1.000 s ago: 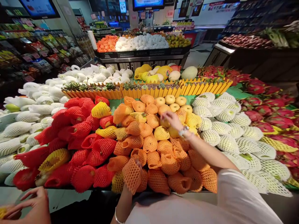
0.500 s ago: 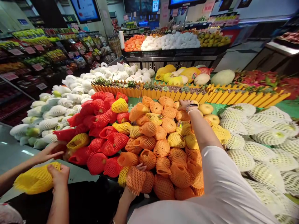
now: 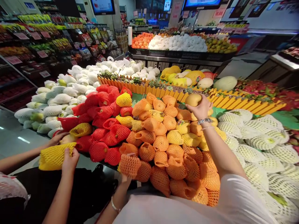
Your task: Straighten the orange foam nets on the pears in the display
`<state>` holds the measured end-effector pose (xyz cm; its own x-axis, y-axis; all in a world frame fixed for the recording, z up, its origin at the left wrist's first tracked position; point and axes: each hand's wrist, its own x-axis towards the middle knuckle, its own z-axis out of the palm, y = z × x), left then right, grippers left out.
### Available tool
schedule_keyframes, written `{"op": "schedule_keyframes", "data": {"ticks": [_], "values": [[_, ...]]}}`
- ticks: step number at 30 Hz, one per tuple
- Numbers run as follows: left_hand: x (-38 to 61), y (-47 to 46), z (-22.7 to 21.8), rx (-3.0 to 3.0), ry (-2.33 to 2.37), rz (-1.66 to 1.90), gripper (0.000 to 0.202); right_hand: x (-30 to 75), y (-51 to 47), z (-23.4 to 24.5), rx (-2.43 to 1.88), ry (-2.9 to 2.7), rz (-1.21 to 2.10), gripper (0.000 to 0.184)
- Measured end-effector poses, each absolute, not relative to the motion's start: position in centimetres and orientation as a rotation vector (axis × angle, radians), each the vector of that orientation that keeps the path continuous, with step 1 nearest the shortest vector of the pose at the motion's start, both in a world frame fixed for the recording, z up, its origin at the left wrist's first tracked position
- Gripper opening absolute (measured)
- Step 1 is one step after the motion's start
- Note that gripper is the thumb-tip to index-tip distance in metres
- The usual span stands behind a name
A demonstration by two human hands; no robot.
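My right hand [image 3: 202,109], wearing a metal watch, is closed around a bare round yellow-brown pear [image 3: 193,99] above the far edge of the heap. More bare pears [image 3: 213,121] lie just beneath and beside it. Low in the view, my left hand [image 3: 126,179] grips an orange foam net sleeve [image 3: 130,166]; most of its fingers are hidden inside or behind the net. Around it lie fruits in orange foam nets [image 3: 160,143], with a few yellow-netted ones [image 3: 175,137] among them.
At left, a co-worker's hands [image 3: 70,160] hold a yellow foam net [image 3: 54,156] beside red-netted fruits [image 3: 98,151]. White-netted fruits [image 3: 263,140] fill the right side. A low orange picket border [image 3: 168,93] with plants runs behind the heap.
My right hand has lifted a pear off the heap, where it was reaching before. My left hand has shifted slightly left with the orange net. The co-worker's yellow net has moved up and right.
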<state>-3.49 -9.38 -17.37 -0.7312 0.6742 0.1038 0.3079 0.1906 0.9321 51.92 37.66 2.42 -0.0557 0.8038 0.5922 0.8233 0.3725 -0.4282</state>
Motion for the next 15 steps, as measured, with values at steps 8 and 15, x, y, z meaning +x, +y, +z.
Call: {"op": "schedule_keyframes", "data": {"ticks": [8,15], "values": [[0.3,-7.1,-13.8,0.927,2.055,1.472,0.052,49.4,20.7,3.0,-0.763,-1.850,0.605,0.090],[-1.2,-6.4,-8.8,0.829,2.251,2.071,0.067,48.4,14.9,0.5,-0.655,-2.088,0.903,0.091]]}}
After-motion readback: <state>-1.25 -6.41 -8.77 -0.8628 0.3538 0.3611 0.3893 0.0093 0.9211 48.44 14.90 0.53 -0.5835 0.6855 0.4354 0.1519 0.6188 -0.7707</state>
